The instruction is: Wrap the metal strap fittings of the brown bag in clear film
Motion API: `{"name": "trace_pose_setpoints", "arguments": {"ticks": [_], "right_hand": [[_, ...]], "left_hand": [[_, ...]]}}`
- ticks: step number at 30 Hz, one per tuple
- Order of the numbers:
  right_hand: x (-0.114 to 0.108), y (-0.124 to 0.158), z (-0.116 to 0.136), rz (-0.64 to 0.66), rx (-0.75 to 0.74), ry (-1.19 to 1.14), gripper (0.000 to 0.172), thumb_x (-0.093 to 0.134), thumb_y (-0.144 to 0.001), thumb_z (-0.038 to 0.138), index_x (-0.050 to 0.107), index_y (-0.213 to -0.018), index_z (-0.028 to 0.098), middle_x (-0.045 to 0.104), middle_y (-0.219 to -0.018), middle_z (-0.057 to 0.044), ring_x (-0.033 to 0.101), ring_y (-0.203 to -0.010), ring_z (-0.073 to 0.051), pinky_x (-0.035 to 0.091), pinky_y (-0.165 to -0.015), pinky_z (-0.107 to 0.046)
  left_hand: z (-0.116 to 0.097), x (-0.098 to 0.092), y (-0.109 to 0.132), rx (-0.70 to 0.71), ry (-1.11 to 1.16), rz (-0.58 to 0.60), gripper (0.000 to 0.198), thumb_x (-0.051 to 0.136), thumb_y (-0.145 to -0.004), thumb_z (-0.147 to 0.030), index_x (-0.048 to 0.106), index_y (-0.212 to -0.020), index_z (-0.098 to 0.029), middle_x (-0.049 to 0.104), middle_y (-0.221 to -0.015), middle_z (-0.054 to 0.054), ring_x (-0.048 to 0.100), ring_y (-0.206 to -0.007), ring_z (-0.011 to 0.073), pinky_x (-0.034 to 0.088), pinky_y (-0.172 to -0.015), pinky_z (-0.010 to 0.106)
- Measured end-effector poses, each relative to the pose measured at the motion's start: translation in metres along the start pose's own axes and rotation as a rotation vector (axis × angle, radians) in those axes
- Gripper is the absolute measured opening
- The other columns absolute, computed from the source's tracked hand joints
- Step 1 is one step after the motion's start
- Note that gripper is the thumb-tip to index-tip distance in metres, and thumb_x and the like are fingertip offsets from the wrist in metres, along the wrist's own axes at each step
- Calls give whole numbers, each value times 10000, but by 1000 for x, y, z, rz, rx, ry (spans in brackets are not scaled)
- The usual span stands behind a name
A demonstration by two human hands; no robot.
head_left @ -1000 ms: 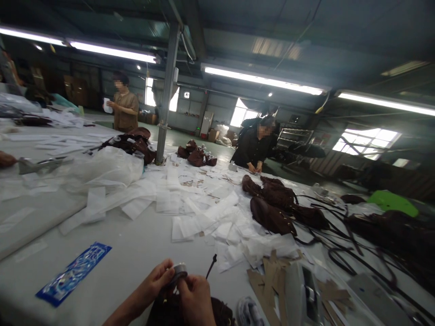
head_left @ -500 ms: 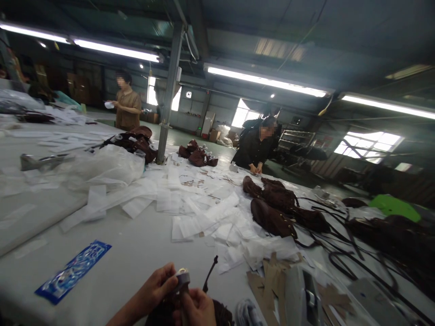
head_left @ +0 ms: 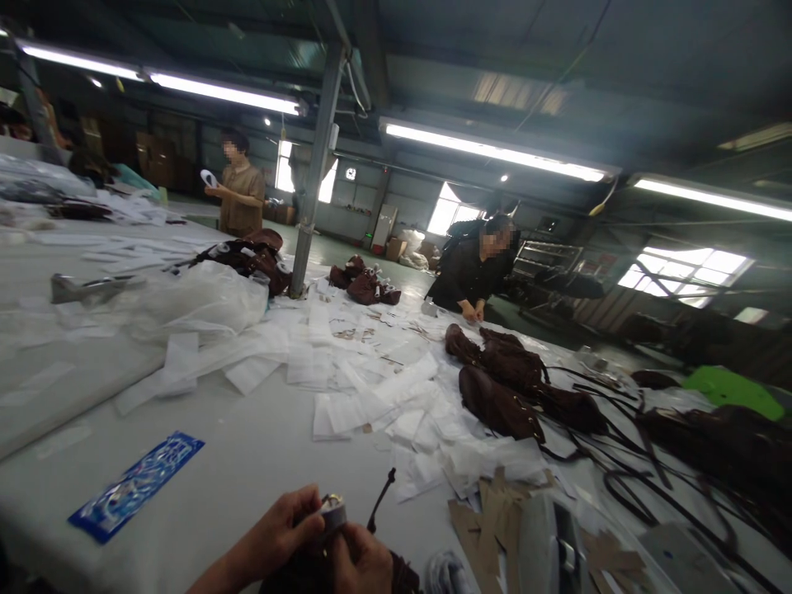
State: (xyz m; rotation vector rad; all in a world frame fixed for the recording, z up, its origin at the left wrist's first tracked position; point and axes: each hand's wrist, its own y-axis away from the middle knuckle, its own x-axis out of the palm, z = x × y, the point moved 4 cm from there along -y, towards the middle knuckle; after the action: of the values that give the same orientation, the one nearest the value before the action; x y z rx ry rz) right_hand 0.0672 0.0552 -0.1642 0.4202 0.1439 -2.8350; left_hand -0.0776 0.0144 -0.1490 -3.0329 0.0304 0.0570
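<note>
At the near table edge, a pale grey strip is bent around a small gold-coloured metal piece. My left hand pinches the strip from the left, thumb and fingers closed. Just below and to the right, my right hand is closed on the strip's lower part. Under both hands lies a dark brown bag, mostly hidden by them. A thin dark cord with a knotted tip sticks up behind my right hand.
A blue packet lies on the left. White sheets cover the table middle. Brown bags with long straps, cardboard strips and a tape dispenser are at right. Two people stand beyond, near a metal post.
The strip's hanging length has shortened to a compact loop around the metal piece. My hands stay close together. The far-left person has raised a white item. The view has shifted slightly.
</note>
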Motion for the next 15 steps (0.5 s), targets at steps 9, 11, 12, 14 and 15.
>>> {"name": "trace_pose_setpoints", "arguments": {"ticks": [9, 11, 12, 14, 15], "right_hand": [[22, 3, -35, 313, 297, -566, 712, 767, -515, 670, 666, -956, 120, 660, -577, -36, 504, -370, -85, 310, -369, -180], [14, 5, -37, 220, 298, -486, 686, 758, -514, 684, 658, -892, 120, 647, -529, -33, 511, -372, -95, 331, -370, -183], [11, 6, -37, 159, 310, -445, 660, 743, -527, 694, 652, -848, 124, 637, -504, -31, 506, -370, -97, 335, -366, -184], [10, 6, -38, 86, 322, -382, 614, 719, -553, 702, 640, -778, 136, 621, -480, -24, 484, -362, -94, 333, -355, -187], [11, 5, -37, 64, 308, -366, 594, 705, -571, 704, 634, -749, 142, 607, -468, -15, 462, -351, -87, 322, -348, -187]], "left_hand": [[2, -4, 3, 4, 34, -2, 335, 538, -868, -499, 512, -809, -171, 588, -704, -3, 517, -640, 137, 372, -590, 229], [5, -3, 3, -20, 12, -9, 337, 545, -865, -497, 517, -798, -167, 584, -685, -7, 516, -632, 134, 371, -583, 224], [5, -2, 3, -26, 1, -17, 342, 549, -863, -497, 524, -792, -163, 586, -682, -7, 516, -633, 133, 371, -582, 222], [2, -1, 1, -28, -16, -21, 353, 557, -857, -498, 538, -782, -154, 595, -685, -3, 519, -635, 132, 373, -582, 220], [1, -1, 1, -27, -22, -21, 359, 561, -853, -500, 544, -778, -150, 599, -689, -2, 521, -638, 132, 376, -585, 219]]}}
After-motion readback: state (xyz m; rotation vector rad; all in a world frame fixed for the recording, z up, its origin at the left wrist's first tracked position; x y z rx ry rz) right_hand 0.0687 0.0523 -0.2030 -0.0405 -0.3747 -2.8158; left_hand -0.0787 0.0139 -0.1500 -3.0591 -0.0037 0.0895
